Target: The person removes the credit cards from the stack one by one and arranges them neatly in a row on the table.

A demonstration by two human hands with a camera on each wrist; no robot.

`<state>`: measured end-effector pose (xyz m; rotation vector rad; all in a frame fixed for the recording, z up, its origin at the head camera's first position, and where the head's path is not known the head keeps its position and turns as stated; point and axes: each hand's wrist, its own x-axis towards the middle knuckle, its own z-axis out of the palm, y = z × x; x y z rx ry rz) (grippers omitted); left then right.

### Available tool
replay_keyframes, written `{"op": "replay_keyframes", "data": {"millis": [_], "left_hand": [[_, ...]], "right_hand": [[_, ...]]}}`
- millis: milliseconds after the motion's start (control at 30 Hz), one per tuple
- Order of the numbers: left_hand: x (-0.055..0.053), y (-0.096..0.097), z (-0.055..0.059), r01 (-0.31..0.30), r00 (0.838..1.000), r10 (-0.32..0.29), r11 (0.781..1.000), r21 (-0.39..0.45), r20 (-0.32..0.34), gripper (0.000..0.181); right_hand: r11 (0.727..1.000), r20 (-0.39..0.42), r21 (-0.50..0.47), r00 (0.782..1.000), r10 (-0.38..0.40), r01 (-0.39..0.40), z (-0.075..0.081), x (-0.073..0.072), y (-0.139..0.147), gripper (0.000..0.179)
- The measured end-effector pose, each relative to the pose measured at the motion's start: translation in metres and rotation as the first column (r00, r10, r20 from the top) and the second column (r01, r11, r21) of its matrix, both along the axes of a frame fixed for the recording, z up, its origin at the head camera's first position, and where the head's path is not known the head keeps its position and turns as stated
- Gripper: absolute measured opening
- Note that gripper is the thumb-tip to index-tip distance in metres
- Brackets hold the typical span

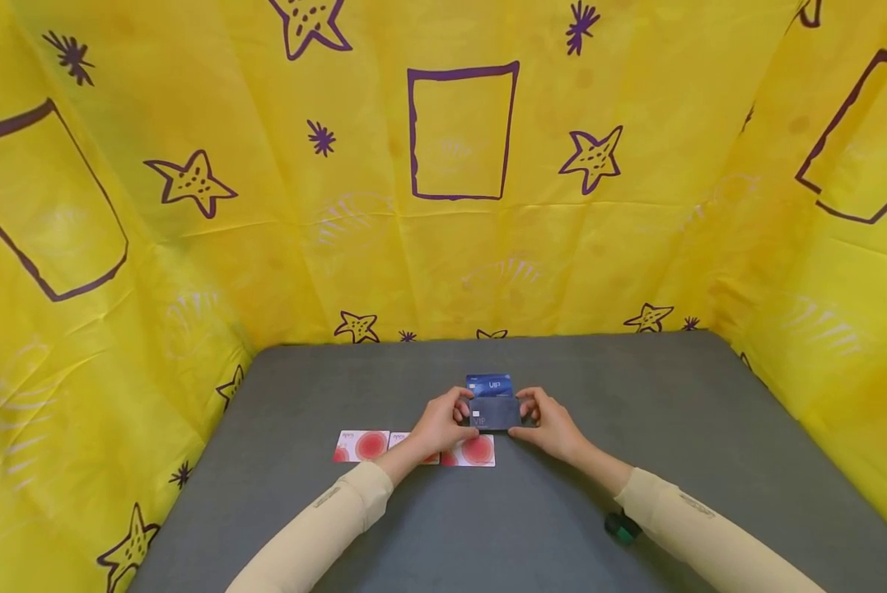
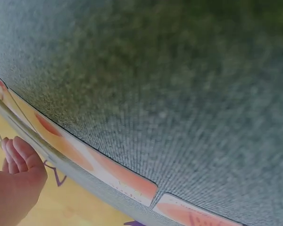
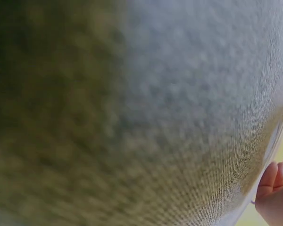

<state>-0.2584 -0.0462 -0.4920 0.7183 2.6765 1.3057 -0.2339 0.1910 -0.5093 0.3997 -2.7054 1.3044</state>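
Note:
A dark grey card marked VIP (image 1: 496,413) is held by its two short sides between both hands. My left hand (image 1: 440,422) pinches its left side, while my right hand (image 1: 554,424) pinches the right. Just beyond it is a blue VIP card (image 1: 490,384), its lower part covered by the dark one; whether the two touch I cannot tell. Below the left hand, red and white cards (image 1: 361,445) lie in a row, the middle one partly hidden by the wrist. In the left wrist view the left hand (image 2: 21,181) appears at the edge; the right wrist view shows the right hand (image 3: 277,195).
The cards are on a grey table (image 1: 636,395). Yellow cloth (image 1: 487,247) with purple stars and drawn shapes hangs around its back and sides. A dark and green object (image 1: 623,527) shows below the right sleeve.

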Motion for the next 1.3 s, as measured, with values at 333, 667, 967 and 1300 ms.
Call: {"op": "replay_keyframes", "data": {"millis": [333,667,967,1300], "left_hand": [[0.009,-0.001,-0.002,0.032,0.999,-0.032,0.999,-0.002,-0.008,0.053],[0.02,-0.001,0.001,0.027,1.0,-0.027,0.997,-0.078,-0.001,0.053],[0.027,0.002,-0.001,0.05,0.996,-0.06,0.99,-0.134,-0.071,0.054],[0.031,0.014,-0.001,0.059,0.992,-0.079,0.981,-0.187,-0.103,0.054]], "right_hand": [[1.0,0.05,0.023,0.999,0.01,-0.011,0.003,0.012,0.003,0.055],[0.997,0.025,0.078,0.999,0.025,-0.027,-0.002,0.021,0.01,0.053],[0.992,-0.028,0.114,0.998,0.051,-0.048,-0.003,0.03,0.019,0.052],[0.987,-0.039,0.151,0.997,0.063,-0.057,-0.002,0.037,0.031,0.05]]}}
